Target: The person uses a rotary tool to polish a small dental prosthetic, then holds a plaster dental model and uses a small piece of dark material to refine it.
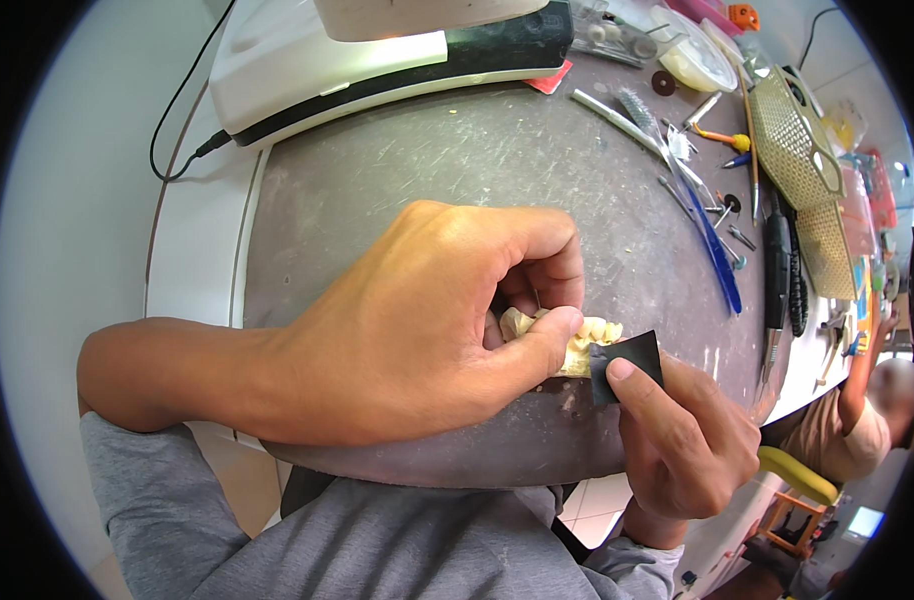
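Observation:
A cream-coloured dental model with a row of teeth is gripped between the thumb and fingers of my left hand, close to the near edge of the grey work mat. My left fingers hide part of it. My right hand pinches a small dark square of sandpaper under the thumb. The sheet's left edge lies against the right end of the dental model and covers some of it.
A white and black device with a cable stands at the back left. Along the right lie a blue-handled brush, small rotary bits, a black handpiece and beige baskets. Another person sits at the far right.

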Demonstrator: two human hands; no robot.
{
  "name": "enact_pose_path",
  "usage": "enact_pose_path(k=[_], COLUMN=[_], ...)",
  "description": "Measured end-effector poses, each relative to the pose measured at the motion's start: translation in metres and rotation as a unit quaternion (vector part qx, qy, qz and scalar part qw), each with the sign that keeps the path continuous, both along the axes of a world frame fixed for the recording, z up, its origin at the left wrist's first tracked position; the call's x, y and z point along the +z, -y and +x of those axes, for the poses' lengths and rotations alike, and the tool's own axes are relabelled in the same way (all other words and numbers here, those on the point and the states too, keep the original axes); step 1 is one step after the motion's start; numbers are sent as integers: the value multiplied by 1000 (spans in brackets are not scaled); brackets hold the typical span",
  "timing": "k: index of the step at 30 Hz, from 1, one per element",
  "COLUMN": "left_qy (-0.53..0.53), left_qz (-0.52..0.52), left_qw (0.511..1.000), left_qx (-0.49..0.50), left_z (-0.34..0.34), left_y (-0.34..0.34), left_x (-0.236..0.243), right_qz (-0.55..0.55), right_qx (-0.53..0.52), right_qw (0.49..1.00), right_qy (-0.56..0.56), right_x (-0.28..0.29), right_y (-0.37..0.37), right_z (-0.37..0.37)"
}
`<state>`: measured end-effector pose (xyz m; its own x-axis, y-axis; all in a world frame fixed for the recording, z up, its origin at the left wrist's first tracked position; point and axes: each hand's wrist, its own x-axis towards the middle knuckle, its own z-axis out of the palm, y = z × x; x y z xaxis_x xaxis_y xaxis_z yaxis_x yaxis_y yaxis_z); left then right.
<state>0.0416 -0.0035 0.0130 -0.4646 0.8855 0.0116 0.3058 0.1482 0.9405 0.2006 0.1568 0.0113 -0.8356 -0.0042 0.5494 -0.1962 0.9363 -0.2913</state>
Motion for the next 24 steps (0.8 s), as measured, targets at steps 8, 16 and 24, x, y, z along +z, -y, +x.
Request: enact_pose_path(k=[8, 16, 24], left_qy=[13, 8, 19], left_qz=[18, 23, 36], left_qw=[1000, 1000, 999], left_qx=[0, -6, 1], left_z=[0, -1, 0], left_y=[0, 1, 1], left_x=[-5, -6, -10], right_qz=[54, 83, 120], right_qx=[32, 19, -54], right_qw=[998, 996, 989], right_qy=[16, 23, -64], right_x=[7, 12, 13], right_y=[-1, 4, 19], right_z=[-4, -5, -2])
